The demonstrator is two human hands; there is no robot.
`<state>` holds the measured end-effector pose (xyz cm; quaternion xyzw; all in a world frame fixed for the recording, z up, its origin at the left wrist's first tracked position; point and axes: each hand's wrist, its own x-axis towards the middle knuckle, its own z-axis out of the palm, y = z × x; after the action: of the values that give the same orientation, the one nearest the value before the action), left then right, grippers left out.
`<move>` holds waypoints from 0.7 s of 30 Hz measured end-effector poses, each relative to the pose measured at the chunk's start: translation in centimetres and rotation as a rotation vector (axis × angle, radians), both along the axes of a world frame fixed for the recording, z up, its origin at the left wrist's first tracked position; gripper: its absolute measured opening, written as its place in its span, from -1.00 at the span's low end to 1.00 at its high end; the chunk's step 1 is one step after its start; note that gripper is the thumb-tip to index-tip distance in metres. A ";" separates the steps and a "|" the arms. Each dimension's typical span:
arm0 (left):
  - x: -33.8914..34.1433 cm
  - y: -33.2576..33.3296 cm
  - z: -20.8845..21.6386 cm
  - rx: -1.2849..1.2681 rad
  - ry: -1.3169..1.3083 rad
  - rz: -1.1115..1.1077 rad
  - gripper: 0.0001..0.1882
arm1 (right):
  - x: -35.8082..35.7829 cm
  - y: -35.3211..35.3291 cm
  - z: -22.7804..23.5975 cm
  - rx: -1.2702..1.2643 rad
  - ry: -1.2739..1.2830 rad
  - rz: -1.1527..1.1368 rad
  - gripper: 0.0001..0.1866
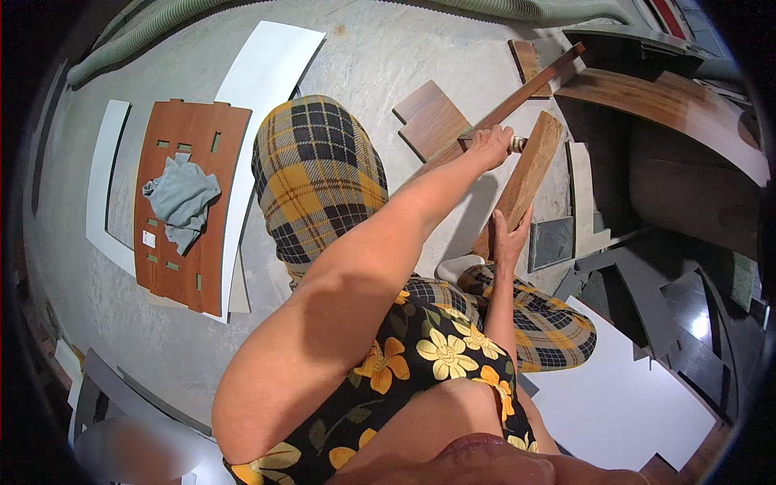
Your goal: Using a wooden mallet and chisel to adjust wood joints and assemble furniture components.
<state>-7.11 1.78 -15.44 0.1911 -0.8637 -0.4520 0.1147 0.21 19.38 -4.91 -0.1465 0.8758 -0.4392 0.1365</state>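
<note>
My left hand [490, 149] is closed around a small tool whose round metal end [517, 144] shows beside the fingers. Most of that tool is hidden in the grip, so I cannot tell its kind. The metal end is against or close to the edge of a long wooden block [533, 158]. Lower down, my right hand [511, 233] grips the block, which slants up to the right. Behind my left hand a narrow brown wooden strip [543, 78] runs diagonally. A stepped wood-grain board [432, 121] lies on the floor near it.
To the left, a grey cloth [183, 200] lies on a slotted reddish-brown panel [194, 125], which overlaps a white board [271, 61]. Dark panels and offcuts [614, 299] crowd the right side, near a white sheet [622, 396]. A ribbed hose [153, 32] crosses the far floor.
</note>
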 end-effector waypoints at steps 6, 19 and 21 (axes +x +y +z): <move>0.0 0.6 -0.5 -0.051 0.043 0.050 -0.61 | 0.0 0.4 -0.2 0.050 0.080 -0.006 -0.11; 0.4 0.3 -0.4 -0.030 0.039 0.028 -0.68 | 0.1 0.0 1.6 -0.091 0.230 -0.052 -0.12; 0.6 0.3 -0.2 -0.022 0.037 0.022 -0.68 | -0.2 0.2 1.4 -0.099 0.255 -0.047 -0.12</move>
<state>-6.55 2.06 -15.68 0.1909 -0.8643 -0.4445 0.1375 0.06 19.62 -3.54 -0.1872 0.8664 -0.4630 0.0065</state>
